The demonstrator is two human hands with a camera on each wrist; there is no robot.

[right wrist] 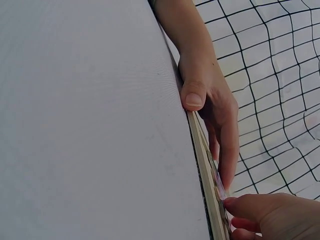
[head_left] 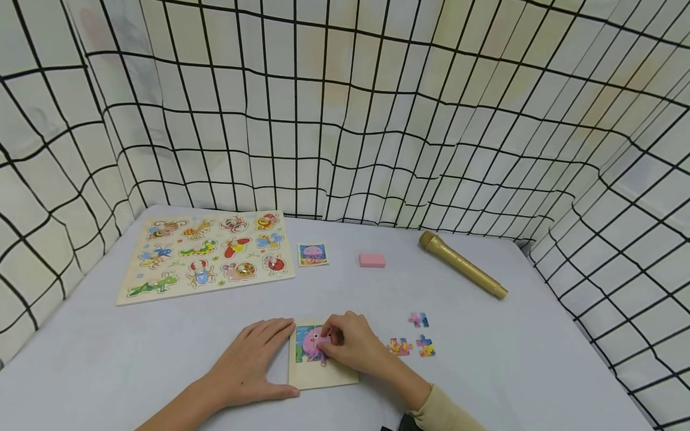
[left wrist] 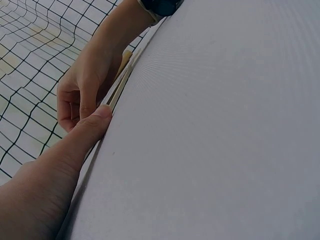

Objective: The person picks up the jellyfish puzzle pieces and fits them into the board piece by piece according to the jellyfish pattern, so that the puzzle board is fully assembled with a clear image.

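Observation:
A small wooden jigsaw tray [head_left: 326, 378] lies on the white table, with part of a pink jellyfish picture [head_left: 309, 342] filled in at its top. My left hand [head_left: 250, 359] lies along the tray's left side, fingers fairly straight at the upper corner and thumb [right wrist: 194, 97] against the lower one. Over the picture, my right hand [head_left: 356, 342] pinches a pink jigsaw piece [head_left: 324, 346] between thumb and fingers, mostly covered by them. To the right of that hand lie several loose jigsaw pieces, among them a pink-and-blue one [head_left: 418, 319] and a yellow-and-blue one [head_left: 425, 346].
At the back left lies a large wooden insect puzzle board [head_left: 221, 281]. A small jellyfish picture card [head_left: 312, 254], a pink block [head_left: 372, 260] and a gold microphone-shaped object [head_left: 463, 265] lie further right. Black netting [head_left: 356, 114] over white sheeting surrounds the table's back and sides.

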